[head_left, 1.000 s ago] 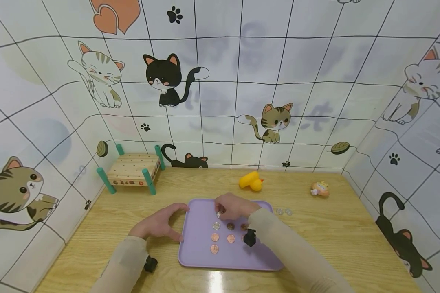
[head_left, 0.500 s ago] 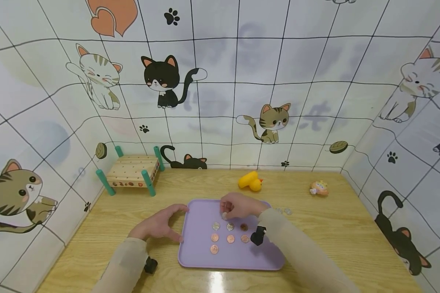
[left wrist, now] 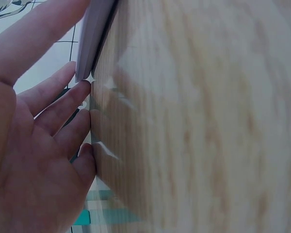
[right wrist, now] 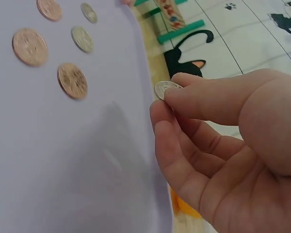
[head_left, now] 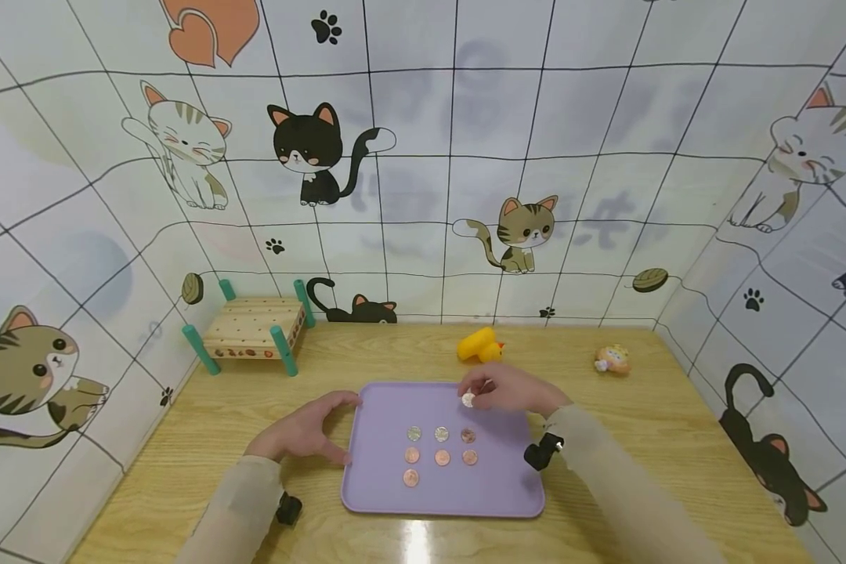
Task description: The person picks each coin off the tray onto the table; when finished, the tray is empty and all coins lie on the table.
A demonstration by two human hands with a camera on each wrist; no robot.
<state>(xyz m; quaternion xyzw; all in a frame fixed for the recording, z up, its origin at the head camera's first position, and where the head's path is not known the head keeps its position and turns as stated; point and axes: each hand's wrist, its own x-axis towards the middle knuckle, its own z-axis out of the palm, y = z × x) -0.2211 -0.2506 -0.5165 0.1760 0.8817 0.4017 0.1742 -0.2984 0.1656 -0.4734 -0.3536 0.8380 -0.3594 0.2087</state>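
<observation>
My right hand (head_left: 509, 388) pinches a silver coin (head_left: 468, 399) between thumb and fingers, over the far right part of a purple tray (head_left: 381, 493). In the right wrist view the held coin (right wrist: 166, 89) stands tilted at the fingertips, apart from the tray's surface. Flat on the tray lie several coins in rows: silver coins (head_left: 441, 434) toward the back and copper coins (head_left: 442, 457) nearer me. With fingers spread, my left hand (head_left: 305, 431) rests at the tray's left edge, thumb and fingertips against the rim. The left wrist view shows its palm (left wrist: 43, 155) and the tray's side (left wrist: 92, 39).
A yellow rubber duck (head_left: 475, 345) lies behind the tray, near my right hand. A small toy bed (head_left: 254, 329) with green posts stands at the back left. A small orange figurine (head_left: 612, 359) sits at the back right. Cat-patterned sheeting (head_left: 423, 188) walls the wooden table (head_left: 641, 439).
My right hand has moved right across the tray, carrying the silver coin away from the rows of coins. My left hand has stayed at the tray's edge.
</observation>
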